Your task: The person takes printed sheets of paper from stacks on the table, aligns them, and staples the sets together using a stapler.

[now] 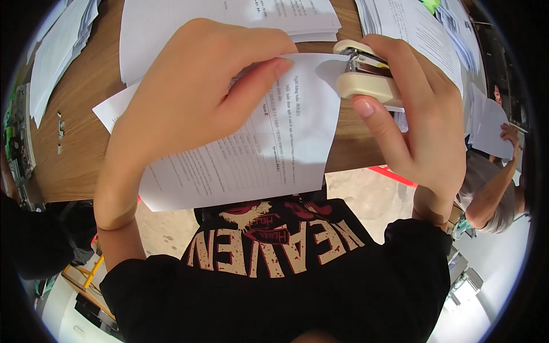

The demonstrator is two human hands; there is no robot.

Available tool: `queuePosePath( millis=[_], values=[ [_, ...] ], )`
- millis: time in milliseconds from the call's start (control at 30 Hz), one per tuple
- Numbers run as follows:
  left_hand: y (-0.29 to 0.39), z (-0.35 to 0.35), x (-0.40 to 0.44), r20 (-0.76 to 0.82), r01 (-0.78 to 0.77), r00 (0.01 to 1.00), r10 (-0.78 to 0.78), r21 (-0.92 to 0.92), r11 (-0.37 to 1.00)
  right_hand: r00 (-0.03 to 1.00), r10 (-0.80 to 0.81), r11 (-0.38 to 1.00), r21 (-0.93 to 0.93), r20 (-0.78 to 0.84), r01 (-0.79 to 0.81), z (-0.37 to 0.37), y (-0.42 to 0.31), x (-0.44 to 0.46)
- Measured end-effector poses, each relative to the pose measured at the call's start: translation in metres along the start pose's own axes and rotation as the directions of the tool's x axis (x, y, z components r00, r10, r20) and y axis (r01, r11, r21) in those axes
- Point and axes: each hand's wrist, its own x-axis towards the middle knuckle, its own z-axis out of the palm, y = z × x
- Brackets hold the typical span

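My left hand (pixel 200 97) pinches the top edge of a printed sheet of paper (pixel 303 131) between thumb and fingers. The sheet carries lines of text and a table, and it hangs past the front edge of the desk. Whether more sheets lie under it, I cannot tell. In my right hand (pixel 423 108) is a cream stapler (pixel 369 86), gripped from the right with the thumb below and the fingers above. Its jaws are apart at the sheet's upper right corner; whether the paper lies between them is not clear.
Printed paper stacks lie at the back middle (pixel 229 14), back right (pixel 406 28) and far left (pixel 63 57) of the brown wooden desk (pixel 63 171). Loose staples (pixel 59 132) rest at the left. On the right, another person's hand (pixel 509 134) holds paper (pixel 489 126).
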Motion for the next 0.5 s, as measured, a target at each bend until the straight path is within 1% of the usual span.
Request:
queuePosePath(
  millis=[33,67,100,167,233,300,367,400,467,500],
  values=[
    [-0.001,0.001,-0.001,-0.002,0.004,1.000,-0.004,-0.003,1.000,1.000,0.001,1.000,-0.005,0.016,-0.001,0.001,0.000,0.000],
    [-0.002,0.002,-0.001,-0.016,-0.024,1.000,0.024,-0.007,1.000,0.999,0.002,1.000,-0.010,0.033,-0.001,0.001,0.000,0.000],
    [-0.003,0.003,-0.001,-0.030,-0.053,0.998,0.053,-0.010,0.999,1.000,-0.023,1.000,-0.001,0.002,0.023,0.004,0.002,-0.001],
    [-0.004,0.004,-0.001,-0.029,-0.058,0.998,0.058,-0.003,0.998,0.999,-0.046,0.999,0.008,-0.027,0.046,0.005,0.003,-0.002],
    [-0.002,0.003,0.000,-0.030,-0.064,0.997,0.064,0.006,0.998,0.999,-0.045,0.999,0.026,-0.004,0.046,0.004,0.001,0.001],
    [0.005,0.000,0.000,0.012,0.015,1.000,-0.016,0.033,0.999,0.999,-0.045,0.999,0.027,0.016,0.044,0.003,0.001,0.002],
    [0.004,0.001,0.000,0.007,0.013,1.000,-0.013,0.030,0.999,0.999,-0.044,0.999,0.022,0.030,0.043,0.001,0.000,0.004],
    [0.003,0.001,0.000,0.004,0.010,1.000,-0.010,0.029,1.000,0.995,-0.082,0.991,-0.099,0.058,0.087,-0.001,-0.001,0.007],
    [0.003,0.002,-0.001,0.007,0.013,1.000,-0.013,0.023,1.000,0.989,-0.116,0.967,-0.217,0.090,0.134,-0.002,-0.003,0.008],
    [0.003,0.002,0.000,0.011,0.015,1.000,-0.015,0.017,1.000,0.988,-0.120,0.965,-0.221,0.094,0.138,-0.002,-0.003,0.009]
  ],
)
